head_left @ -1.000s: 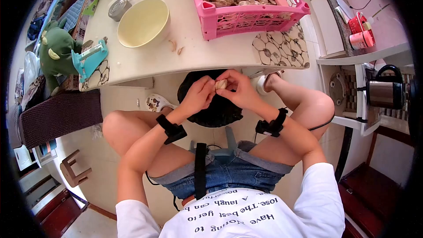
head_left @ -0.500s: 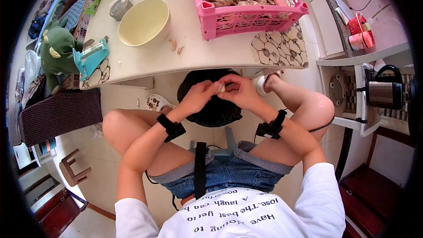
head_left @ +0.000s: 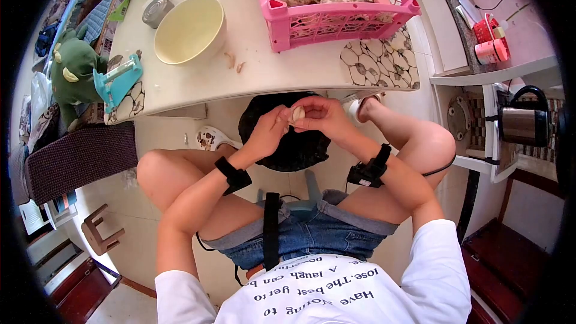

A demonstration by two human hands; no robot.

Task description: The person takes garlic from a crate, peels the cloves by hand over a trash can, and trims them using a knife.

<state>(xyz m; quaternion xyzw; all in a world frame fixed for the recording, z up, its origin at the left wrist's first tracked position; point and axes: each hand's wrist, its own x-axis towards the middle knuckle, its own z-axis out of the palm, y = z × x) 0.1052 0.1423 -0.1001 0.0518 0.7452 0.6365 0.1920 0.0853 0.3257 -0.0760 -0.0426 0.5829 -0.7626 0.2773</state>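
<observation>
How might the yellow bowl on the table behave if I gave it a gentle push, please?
The yellow bowl is probably stiff, as its wall holds a round shape. Standing upright on the smooth-looking table, it would likely slide, not roll. Its wide rim might make it tip if pushed high up.

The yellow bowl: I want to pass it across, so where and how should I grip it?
Probably take the bowl by its right rim, from the right, thumb inside, fingers under: its mouth faces up and its wall flares, while the can crowds its left.
</observation>
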